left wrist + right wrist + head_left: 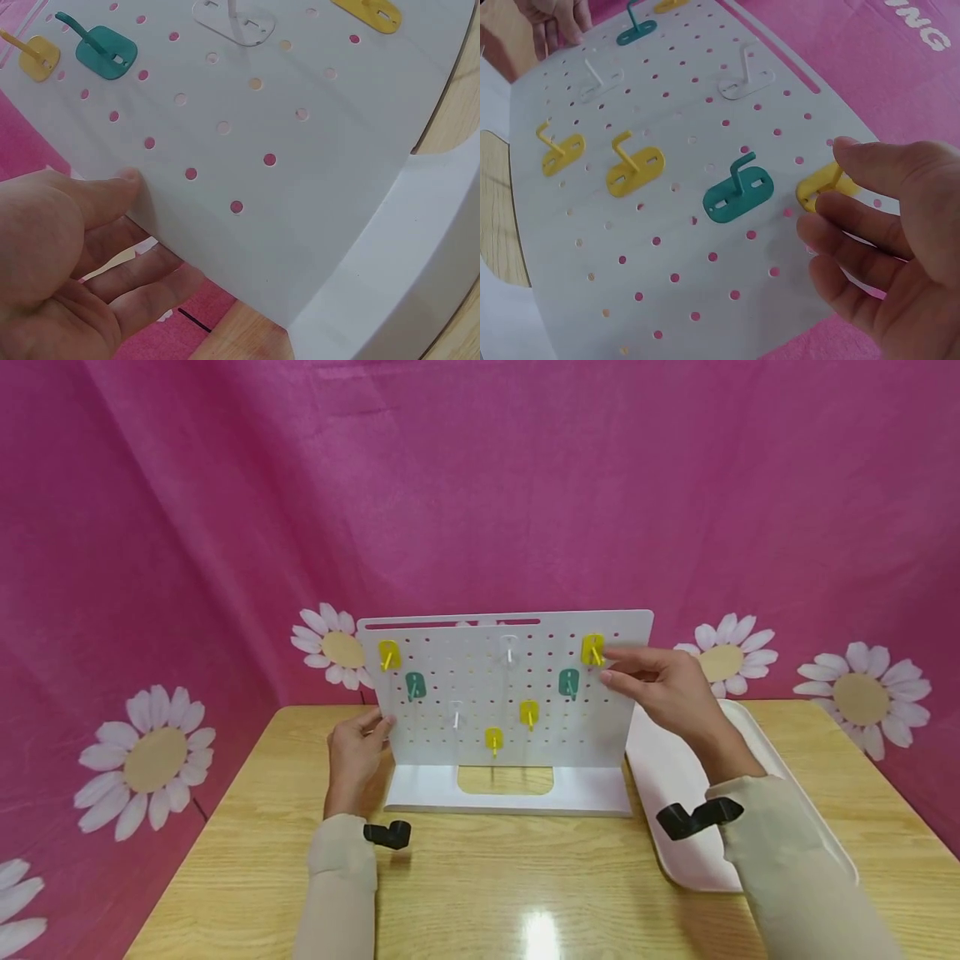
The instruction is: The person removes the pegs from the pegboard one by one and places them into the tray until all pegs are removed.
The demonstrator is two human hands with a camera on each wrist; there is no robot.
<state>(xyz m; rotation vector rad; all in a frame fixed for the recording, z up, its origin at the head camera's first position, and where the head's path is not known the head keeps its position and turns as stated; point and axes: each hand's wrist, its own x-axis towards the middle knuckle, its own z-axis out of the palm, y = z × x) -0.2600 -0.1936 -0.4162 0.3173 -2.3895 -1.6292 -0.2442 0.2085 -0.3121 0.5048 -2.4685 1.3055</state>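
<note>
A white pegboard [480,693] stands upright on its base, with several yellow, green and clear hooks on its face. My left hand [356,752] holds the board's lower left edge, thumb [112,195] on the front and the other fingers behind. At the upper right, my right hand [667,689] is at a yellow hook [592,650]. In the right wrist view its thumb and index finger lie around this yellow hook [821,184], partly covering it, with a gap between the fingertips. Below and left of that hook is a green hook [739,191].
A white tray [817,835] lies right of the board, under my right forearm. The wooden table [465,877] extends in front of the board's base [420,789]. Behind hangs a pink cloth [480,485] with printed daisies.
</note>
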